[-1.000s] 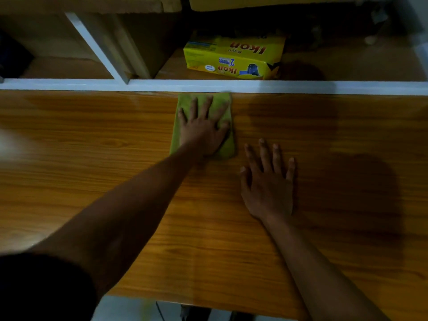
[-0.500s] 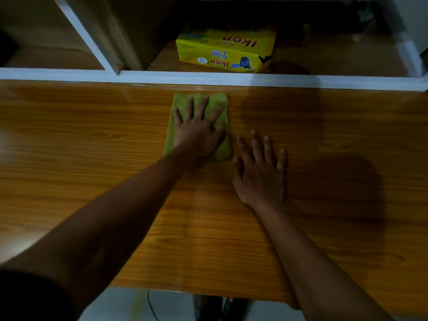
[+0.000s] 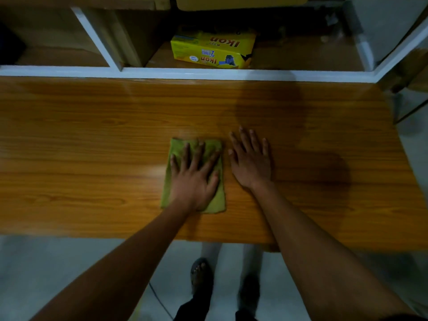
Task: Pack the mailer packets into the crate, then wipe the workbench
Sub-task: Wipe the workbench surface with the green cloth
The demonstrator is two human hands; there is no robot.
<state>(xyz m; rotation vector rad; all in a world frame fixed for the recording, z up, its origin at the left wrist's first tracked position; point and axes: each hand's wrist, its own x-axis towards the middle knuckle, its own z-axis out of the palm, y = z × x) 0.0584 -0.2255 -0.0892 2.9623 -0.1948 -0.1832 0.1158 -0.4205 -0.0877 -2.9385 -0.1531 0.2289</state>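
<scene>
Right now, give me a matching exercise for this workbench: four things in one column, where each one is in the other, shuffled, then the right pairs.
Things:
1. green cloth
2. yellow box
3. left hand
4. right hand

Places:
A. flat on the bare workbench
B. on the shelf behind the bench
C. pressed on top of the cloth
D. spread on the bench under a hand

Pairs: 1-D, 2-B, 3-C, 4-A

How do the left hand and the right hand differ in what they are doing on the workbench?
The left hand presses on the green cloth; the right hand lies on the bare workbench. The left hand's fingers are spread wide; the right hand's lie closer together. The right hand reaches slightly farther from the person. Both are flat, palm down, fingers straight.
</scene>
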